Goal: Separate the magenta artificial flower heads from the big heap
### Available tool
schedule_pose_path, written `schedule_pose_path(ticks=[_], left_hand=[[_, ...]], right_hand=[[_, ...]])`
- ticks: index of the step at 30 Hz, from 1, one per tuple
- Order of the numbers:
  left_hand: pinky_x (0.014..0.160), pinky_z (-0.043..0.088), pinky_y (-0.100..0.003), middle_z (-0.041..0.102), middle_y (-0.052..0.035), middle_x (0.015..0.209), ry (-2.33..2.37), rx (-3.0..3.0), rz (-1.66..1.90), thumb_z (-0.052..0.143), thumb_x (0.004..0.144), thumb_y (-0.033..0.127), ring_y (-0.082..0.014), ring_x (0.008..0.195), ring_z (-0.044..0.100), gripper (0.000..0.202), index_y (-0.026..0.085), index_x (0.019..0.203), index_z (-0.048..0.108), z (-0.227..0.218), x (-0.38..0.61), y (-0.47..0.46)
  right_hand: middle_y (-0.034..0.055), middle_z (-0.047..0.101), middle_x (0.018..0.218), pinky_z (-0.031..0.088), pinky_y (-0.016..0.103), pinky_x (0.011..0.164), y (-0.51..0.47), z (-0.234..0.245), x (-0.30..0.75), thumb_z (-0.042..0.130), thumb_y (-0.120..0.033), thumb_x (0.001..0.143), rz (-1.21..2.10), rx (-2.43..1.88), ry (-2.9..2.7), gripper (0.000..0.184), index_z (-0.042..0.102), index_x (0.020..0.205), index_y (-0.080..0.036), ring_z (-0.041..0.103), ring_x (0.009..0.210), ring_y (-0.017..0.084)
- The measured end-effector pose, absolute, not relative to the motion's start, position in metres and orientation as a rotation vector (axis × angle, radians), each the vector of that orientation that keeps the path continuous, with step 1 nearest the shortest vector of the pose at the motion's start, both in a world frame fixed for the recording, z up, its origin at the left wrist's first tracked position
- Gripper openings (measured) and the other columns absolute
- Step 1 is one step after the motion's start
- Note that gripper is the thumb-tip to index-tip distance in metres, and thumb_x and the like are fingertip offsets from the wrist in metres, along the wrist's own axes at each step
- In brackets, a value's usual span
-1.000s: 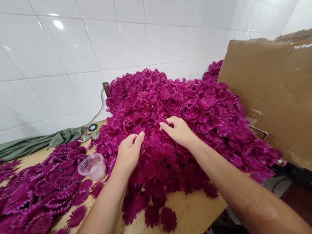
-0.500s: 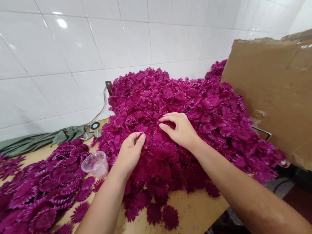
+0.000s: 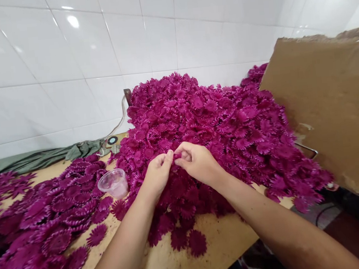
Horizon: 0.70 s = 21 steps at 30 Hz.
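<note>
My left hand (image 3: 158, 173) is closed in a pinch, with the thumb and forefinger on a small magenta flower piece (image 3: 177, 155). From the other side my right hand (image 3: 199, 163) meets it, its fingers curled and thumb and fingertips pressed around the same piece. The fingers hide most of that piece, so its full shape cannot be made out. Both hands are over the front of a large heap of magenta artificial flower heads (image 3: 203, 115) with toothed petals. Left of my left hand stands a clear plastic cup (image 3: 113, 184), with something pale pinkish in it.
More flat magenta flower layers (image 3: 57, 218) spread across the left of the wooden table (image 3: 221, 240). A green cloth (image 3: 51, 155) lies along the white tiled wall (image 3: 145, 40). On the right, a large cardboard box (image 3: 332, 111) stands beside the heap.
My right hand has moved left and down from over the heap, closing its fingers at my left fingertips. The magenta piece now shows between both hands. The view has shifted slightly.
</note>
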<state>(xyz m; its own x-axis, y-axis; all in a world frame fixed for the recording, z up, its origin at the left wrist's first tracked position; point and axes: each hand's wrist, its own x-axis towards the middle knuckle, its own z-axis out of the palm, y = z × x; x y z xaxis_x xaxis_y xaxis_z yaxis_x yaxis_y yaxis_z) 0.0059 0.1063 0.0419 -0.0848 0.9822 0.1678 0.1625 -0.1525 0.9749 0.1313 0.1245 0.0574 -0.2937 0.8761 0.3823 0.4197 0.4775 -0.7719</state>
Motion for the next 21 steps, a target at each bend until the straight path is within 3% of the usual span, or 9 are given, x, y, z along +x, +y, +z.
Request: schedule_pose_path(ticks=[4,8,10,13,16,18,21], left_hand=[[0.048,0.034,-0.02,0.049,0.0038,0.057,1.207,1.402,1.297,0.061,0.062,0.046,-0.0082,0.051,0.04,0.032,0.016,0.066,0.051,0.048,0.006,0.1],[0.047,0.03,-0.019,0.041,0.0068,0.051,1.232,1.362,1.407,0.062,0.061,0.043,-0.0067,0.047,0.035,0.031,0.017,0.06,0.045,0.051,0.007,0.096],[0.047,0.029,-0.02,0.039,0.0071,0.051,1.26,1.394,1.393,0.061,0.062,0.041,-0.0069,0.048,0.035,0.029,0.017,0.059,0.045,0.05,0.006,0.091],[0.048,0.031,-0.02,0.038,0.0072,0.05,1.3,1.414,1.362,0.06,0.063,0.041,-0.0068,0.048,0.035,0.029,0.017,0.056,0.045,0.046,0.0,0.085],[0.047,0.031,-0.019,0.037,0.0082,0.048,1.306,1.256,1.443,0.063,0.058,0.048,-0.006,0.045,0.035,0.037,0.018,0.053,0.042,0.041,-0.004,0.09],[0.044,0.029,-0.019,0.039,0.0084,0.045,1.311,1.162,1.433,0.063,0.054,0.053,-0.0053,0.042,0.034,0.042,0.018,0.052,0.041,0.039,-0.002,0.097],[0.041,0.026,-0.019,0.042,0.0072,0.04,1.324,1.131,1.331,0.059,0.056,0.061,-0.0051,0.038,0.032,0.046,0.017,0.052,0.043,0.036,0.004,0.105]], right_hand=[[-0.0056,0.042,0.048,0.027,0.023,0.05,0.124,0.061,0.129,0.048,-0.014,0.071,0.414,-1.188,-1.878,0.011,0.055,0.065,-0.02,0.036,0.045,0.009],[-0.0041,0.048,0.051,0.031,0.023,0.051,0.142,0.07,0.128,0.051,-0.021,0.072,0.409,-1.219,-1.739,0.01,0.053,0.062,-0.019,0.042,0.047,0.01],[-0.0018,0.052,0.055,0.036,0.024,0.053,0.16,0.076,0.137,0.048,-0.022,0.075,0.423,-1.285,-1.577,0.009,0.054,0.069,-0.018,0.047,0.049,0.011],[0.0057,0.061,0.073,0.044,0.029,0.062,0.18,0.082,0.158,0.043,-0.016,0.078,0.46,-1.345,-1.436,0.017,0.056,0.089,-0.013,0.057,0.061,0.014],[0.0155,0.059,0.101,0.045,0.035,0.078,0.172,0.082,0.166,0.054,-0.013,0.07,0.41,-1.357,-1.603,0.035,0.054,0.106,-0.01,0.059,0.082,0.019],[0.0169,0.057,0.109,0.044,0.036,0.08,0.155,0.079,0.16,0.06,-0.017,0.068,0.449,-1.293,-1.736,0.042,0.055,0.109,-0.01,0.058,0.089,0.021],[0.009,0.065,0.088,0.048,0.031,0.072,0.13,0.074,0.142,0.061,-0.022,0.069,0.773,-1.092,-1.915,0.022,0.063,0.09,-0.013,0.061,0.077,0.017]])
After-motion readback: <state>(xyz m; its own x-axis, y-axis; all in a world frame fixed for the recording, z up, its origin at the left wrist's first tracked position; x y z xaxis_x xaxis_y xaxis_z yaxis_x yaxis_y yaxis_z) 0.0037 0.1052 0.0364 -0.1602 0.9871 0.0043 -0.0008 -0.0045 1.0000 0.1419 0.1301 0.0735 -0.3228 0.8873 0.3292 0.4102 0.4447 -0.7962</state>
